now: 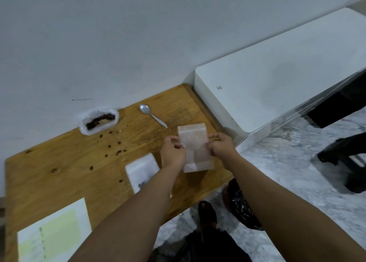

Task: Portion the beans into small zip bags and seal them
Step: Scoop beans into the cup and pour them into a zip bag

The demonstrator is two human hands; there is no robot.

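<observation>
- Beans [99,121] lie as a dark heap in an open clear plastic bag [85,129] at the far edge of the wooden table [59,172], against the wall.
- Loose beans [109,146] are scattered over the table just in front of that bag.
- A small zip bag [195,141] is held up over the right part of the table, its long side running away from the person.
- The left hand [173,153] pinches the bag's left edge, fingers curled on it; the right hand [221,148] pinches the right edge the same way.
- Whether this bag holds any beans cannot be told.
- A second zip bag [141,167] lies flat on the table just left of the left forearm, with a few dark beans at its near end.
- A metal spoon [152,115] lies on the table between the bean bag and the held bag, bowl toward the wall.
- A sheet of paper [55,232] with a pale yellow-green block sits at the near left corner.
- A white cabinet [267,79] stands just beside the table's right end.
</observation>
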